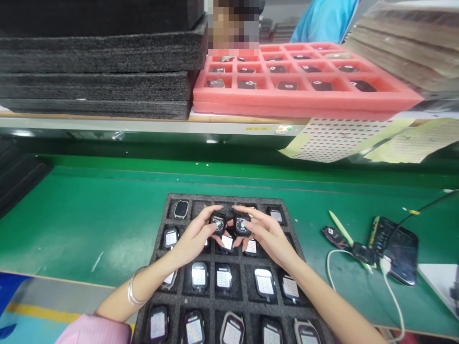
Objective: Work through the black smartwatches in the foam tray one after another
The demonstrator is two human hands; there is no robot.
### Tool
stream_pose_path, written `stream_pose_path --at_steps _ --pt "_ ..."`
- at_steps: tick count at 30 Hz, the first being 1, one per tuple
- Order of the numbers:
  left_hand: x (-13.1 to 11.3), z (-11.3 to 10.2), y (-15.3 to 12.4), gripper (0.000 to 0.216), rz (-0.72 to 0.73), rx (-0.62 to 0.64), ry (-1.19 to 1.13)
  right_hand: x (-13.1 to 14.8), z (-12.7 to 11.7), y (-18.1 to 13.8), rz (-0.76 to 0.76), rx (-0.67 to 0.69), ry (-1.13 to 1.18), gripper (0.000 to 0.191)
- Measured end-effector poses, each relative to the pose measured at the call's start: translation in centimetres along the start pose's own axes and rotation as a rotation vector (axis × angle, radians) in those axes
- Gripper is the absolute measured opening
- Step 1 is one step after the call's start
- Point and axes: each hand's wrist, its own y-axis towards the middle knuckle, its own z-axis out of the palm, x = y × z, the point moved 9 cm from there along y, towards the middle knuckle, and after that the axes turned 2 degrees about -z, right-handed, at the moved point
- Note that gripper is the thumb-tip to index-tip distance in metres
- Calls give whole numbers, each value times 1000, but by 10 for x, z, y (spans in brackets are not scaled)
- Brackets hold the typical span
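My left hand [202, 229] is closed round a black smartwatch body [218, 223], its lit face towards me and my thumb on the screen. A second black smartwatch body [242, 224], also lit, is gripped in my right hand [265, 231], the thumb resting on its face. Both watches are held side by side, just above a black foam tray [247, 282]. In the tray's compartments lie several more watch bodies, many with white printed labels, such as this labelled watch [199, 275]. A watch with a dark bare screen [181, 209] sits in the far left compartment.
Stacked black foam [96, 71] and a pink foam tray [304, 102] holding several watches stand on the shelf above. On the green bench [89, 215], to the right, lie a black box-shaped device [398, 248], a white cable [396, 298] and a light-green pen [340, 227]. Behind the shelf shows a blue sleeve [322, 21].
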Motion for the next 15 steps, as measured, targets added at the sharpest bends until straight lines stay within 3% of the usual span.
stream_pose_path --at_steps 10,15 --pt "3 1 0 37 21 28 -44 1 0 1 -12 -5 -115 44" --pt "0 0 0 37 -39 22 -207 5 13 -3 -41 129 -155 71"
